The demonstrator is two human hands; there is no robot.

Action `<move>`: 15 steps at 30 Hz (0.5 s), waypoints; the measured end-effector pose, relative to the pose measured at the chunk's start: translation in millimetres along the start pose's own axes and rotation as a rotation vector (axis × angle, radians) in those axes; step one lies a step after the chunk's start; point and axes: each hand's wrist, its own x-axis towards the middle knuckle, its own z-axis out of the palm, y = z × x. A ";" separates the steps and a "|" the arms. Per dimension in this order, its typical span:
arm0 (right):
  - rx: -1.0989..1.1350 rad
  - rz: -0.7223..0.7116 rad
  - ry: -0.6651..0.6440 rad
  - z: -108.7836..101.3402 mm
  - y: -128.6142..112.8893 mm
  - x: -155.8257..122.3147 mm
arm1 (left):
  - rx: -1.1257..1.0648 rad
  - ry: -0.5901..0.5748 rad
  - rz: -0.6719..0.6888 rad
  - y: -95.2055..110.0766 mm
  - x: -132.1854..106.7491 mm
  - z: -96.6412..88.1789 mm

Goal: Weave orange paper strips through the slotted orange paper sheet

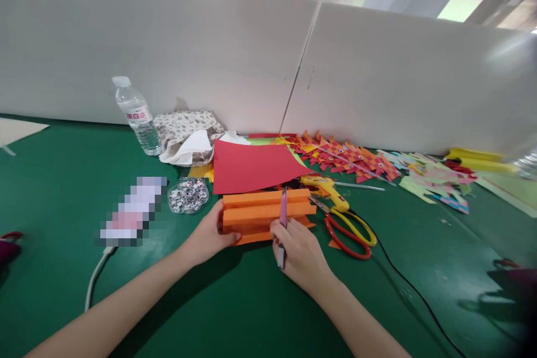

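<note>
Right hand (293, 240): curled around slim pink tool (283, 207), perhaps a cutter, over orange paper (251, 215).
Left hand (220, 232): pinching the paper's left end.
Orange paper: over the tabletop (235, 313), contact unclear; probably light, springy, easily crushed, best taken by the ends; pleated lengthwise into crisp ridges.
Red sheet (251, 168): lying just beyond.

One cutter (283, 208), one glue gun (333, 192)

A green table (235, 313) bears a bottle (138, 116), a phone (134, 210) and scissors (329, 213).
</note>
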 end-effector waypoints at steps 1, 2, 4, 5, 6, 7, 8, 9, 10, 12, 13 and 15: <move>-0.021 0.010 -0.008 -0.3 -1.4 0.3 | 0.016 -0.002 0.016 -2.6 0.7 -1.2; -0.034 0.023 -0.013 -0.7 -2.7 0.5 | 0.034 -0.002 0.029 -5.0 1.3 -2.6; -0.017 0.050 -0.001 -2.4 -4.8 0.8 | 0.082 0.002 0.055 -8.1 2.0 -5.4; 0.014 0.057 0.018 -3.7 -5.5 0.9 | 0.114 0.003 0.067 -8.6 2.0 -6.5; 0.059 0.063 0.041 -5.1 -5.9 0.8 | 0.147 0.003 0.080 -8.3 1.7 -7.4; 0.115 0.067 0.071 -6.8 -6.1 0.6 | 0.174 -0.002 0.090 -7.3 1.1 -7.9; 0.179 0.074 0.098 -8.5 -6.1 0.2 | 0.192 -0.011 0.095 -5.7 0.4 -8.2; 0.250 0.080 0.120 -10.1 -5.9 -0.4 | 0.197 -0.025 0.094 -3.7 -0.4 -8.2; 0.327 0.086 0.137 -11.3 -5.7 -1.3 | 0.193 -0.040 0.089 -1.8 -1.2 -8.0; 0.479 0.103 0.179 -12.2 -5.3 -3.7 | 0.175 -0.057 0.082 1.2 -2.2 -7.4; 0.553 0.120 0.206 -11.6 -5.2 -5.2 | 0.167 -0.056 0.080 1.9 -2.5 -7.1; 0.682 0.176 0.277 -8.9 -4.9 -7.6 | 0.148 -0.045 0.069 1.4 -2.5 -6.6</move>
